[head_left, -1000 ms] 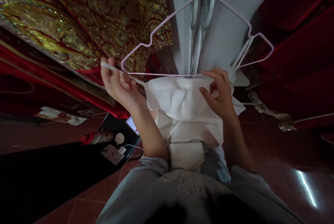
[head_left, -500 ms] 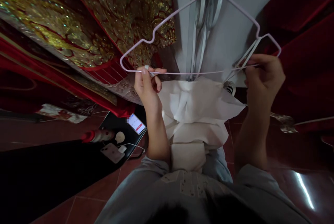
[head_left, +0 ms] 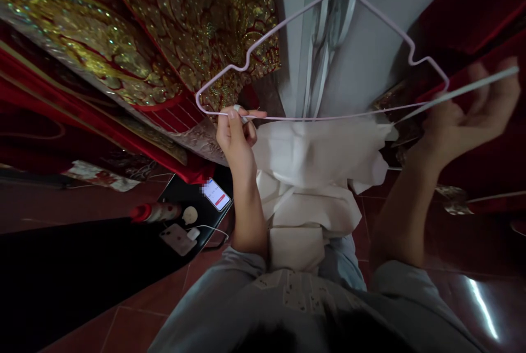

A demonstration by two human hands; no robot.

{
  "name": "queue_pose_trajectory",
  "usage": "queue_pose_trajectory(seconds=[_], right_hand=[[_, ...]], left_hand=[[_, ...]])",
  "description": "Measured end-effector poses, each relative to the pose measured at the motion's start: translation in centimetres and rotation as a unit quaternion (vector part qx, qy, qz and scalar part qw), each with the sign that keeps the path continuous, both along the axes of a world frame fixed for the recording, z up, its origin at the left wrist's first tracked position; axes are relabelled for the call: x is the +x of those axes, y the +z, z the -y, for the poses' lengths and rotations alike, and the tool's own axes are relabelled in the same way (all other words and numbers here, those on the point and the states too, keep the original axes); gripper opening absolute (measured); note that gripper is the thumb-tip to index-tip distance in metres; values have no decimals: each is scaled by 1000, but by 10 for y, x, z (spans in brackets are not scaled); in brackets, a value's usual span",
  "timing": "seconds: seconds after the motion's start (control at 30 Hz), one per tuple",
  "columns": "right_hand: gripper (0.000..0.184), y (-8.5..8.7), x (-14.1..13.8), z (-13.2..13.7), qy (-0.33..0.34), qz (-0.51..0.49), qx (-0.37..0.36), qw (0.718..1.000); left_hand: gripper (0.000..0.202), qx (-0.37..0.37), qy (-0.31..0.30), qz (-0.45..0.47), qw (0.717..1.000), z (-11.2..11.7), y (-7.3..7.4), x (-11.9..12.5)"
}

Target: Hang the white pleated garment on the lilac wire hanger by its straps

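Note:
A pale pink wire hanger [head_left: 283,24] is held up in front of me. My left hand [head_left: 238,129] pinches its bottom bar near the left corner; a white band shows on one finger. Out beyond the right corner, my right hand [head_left: 472,109] is blurred, with a thin pale strap [head_left: 472,85] stretched across its fingers. This strap runs down to the cream-white garment [head_left: 312,155], which hangs in folds below the bar and over my lap. The strap passes close to the hanger's right corner; whether they touch I cannot tell.
Red and gold sequined garments [head_left: 143,29] hang at the left, dark red cloth [head_left: 489,24] at the right. A black surface [head_left: 197,177] at lower left holds a lit phone [head_left: 217,194], a second phone [head_left: 178,239] and a red-capped bottle [head_left: 154,212]. A grey panel [head_left: 378,29] stands ahead.
My right hand has moved outward to the right, off the hanger's bar, pulling the strap past the right corner. The garment's right side has been drawn up and rightward. My left hand keeps its grip.

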State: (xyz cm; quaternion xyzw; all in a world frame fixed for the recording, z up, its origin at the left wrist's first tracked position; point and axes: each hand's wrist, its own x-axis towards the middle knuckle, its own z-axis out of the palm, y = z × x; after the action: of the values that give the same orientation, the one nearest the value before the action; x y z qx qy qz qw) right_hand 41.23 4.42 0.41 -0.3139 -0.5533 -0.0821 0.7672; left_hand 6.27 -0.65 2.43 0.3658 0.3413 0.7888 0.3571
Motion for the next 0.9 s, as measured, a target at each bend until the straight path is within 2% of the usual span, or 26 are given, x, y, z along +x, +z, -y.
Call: queue_pose_trajectory(seconds=[0.07, 0.1, 0.13, 0.17, 0.23, 0.3, 0.37, 0.43, 0.5, 0.57, 0.63, 0.73, 0.8, 0.87, 0.9], right_hand=[[48, -8, -9, 9, -42, -35, 36, 998], [45, -9, -19, 16, -50, -46, 36, 997], [42, -9, -30, 24, -44, -41, 4, 998], [43, -7, -42, 32, -22, -13, -60, 998], [52, -4, -61, 44, 57, 74, -214, 972], [65, -1, -68, 51, 120, 122, -293, 941], [72, 0, -65, 52, 134, 112, -287, 942], [74, 1, -56, 51, 125, 84, -256, 955], [77, 1, -47, 49, 118, 65, -238, 962], [80, 2, -43, 46, 121, 63, -234, 963], [83, 1, -45, 44, 126, 77, -231, 961], [84, -3, -54, 44, 123, 99, -235, 959], [82, -8, -62, 46, 123, 103, -250, 955], [81, -11, -68, 49, 130, 101, -257, 952], [80, -13, -71, 51, 131, 102, -258, 952]], left_hand=[[34, -5, -5, 4, 1000, 1, -1, 4], [34, 4, -8, 5, 1000, 1, -1, 7], [34, 18, -12, 6, 1000, 1, -2, 9], [34, 34, -20, 7, 999, 2, -3, 11], [33, 49, -38, 10, 998, 4, -5, 12], [26, 39, -39, 0, 999, 5, -8, 6], [17, 35, 5, -25, 999, 4, -14, -8], [14, 68, 94, -49, 992, 0, -20, -27], [11, 123, 181, -67, 973, -5, -23, -46], [9, 159, 202, -100, 961, -11, -20, -60], [23, 162, 150, -156, 963, -16, -9, -66], [46, 110, 19, -243, 963, -20, 20, -62], [38, 49, -29, -265, 963, -20, 42, -56], [19, 2, -35, -266, 963, -18, 61, -52], [19, -10, -31, -265, 964, -18, 68, -50]])
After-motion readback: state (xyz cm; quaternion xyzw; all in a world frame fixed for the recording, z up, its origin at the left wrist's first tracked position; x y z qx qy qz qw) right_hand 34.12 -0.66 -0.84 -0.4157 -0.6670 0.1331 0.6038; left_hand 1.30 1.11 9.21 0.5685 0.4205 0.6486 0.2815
